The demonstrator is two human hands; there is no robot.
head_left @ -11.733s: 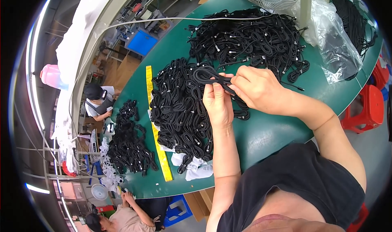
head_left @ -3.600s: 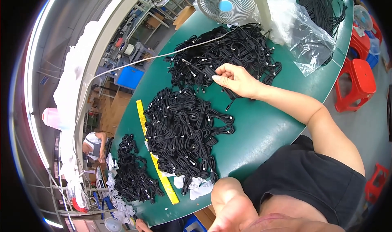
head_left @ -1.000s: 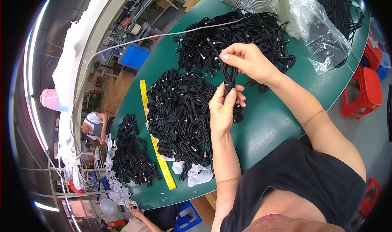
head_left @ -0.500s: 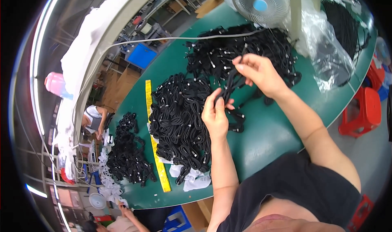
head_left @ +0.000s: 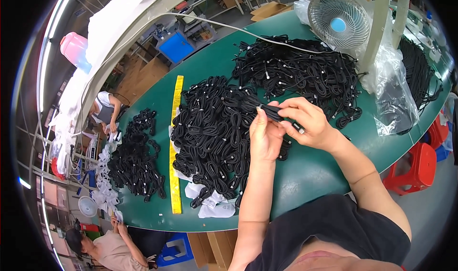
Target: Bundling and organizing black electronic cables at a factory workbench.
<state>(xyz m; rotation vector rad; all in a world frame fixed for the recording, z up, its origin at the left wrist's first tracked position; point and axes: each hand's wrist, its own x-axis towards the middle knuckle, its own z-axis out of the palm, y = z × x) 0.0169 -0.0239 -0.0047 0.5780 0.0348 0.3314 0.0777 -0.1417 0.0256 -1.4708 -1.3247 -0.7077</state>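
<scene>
A folded bundle of black cable (head_left: pixel 270 110) is held between my two hands over the green table. My left hand (head_left: pixel 266 138) supports it from the near side, thumb raised and fingers partly hidden. With bent fingers my right hand (head_left: pixel 307 123) pinches the bundle's right end, where a small metal plug shows by the thumb. Just left and beyond lies a big heap of coiled black cables (head_left: pixel 210 132). Behind my hands spreads another pile of black cables (head_left: pixel 296 73), looser, with pale plug ends.
A yellow strip (head_left: pixel 176 151) separates the coiled heap from a smaller cable pile (head_left: pixel 136 163). A fan (head_left: pixel 338 22), a post and clear plastic bags (head_left: pixel 393 99) stand at the far right. Red stools (head_left: pixel 414 168) are beyond the right edge. Two other people sit on the left.
My hands have come closer together, the right one moving down beside the left. The cable, looped loosely between them before, is now gathered into a tight bundle. The view has shifted slightly.
</scene>
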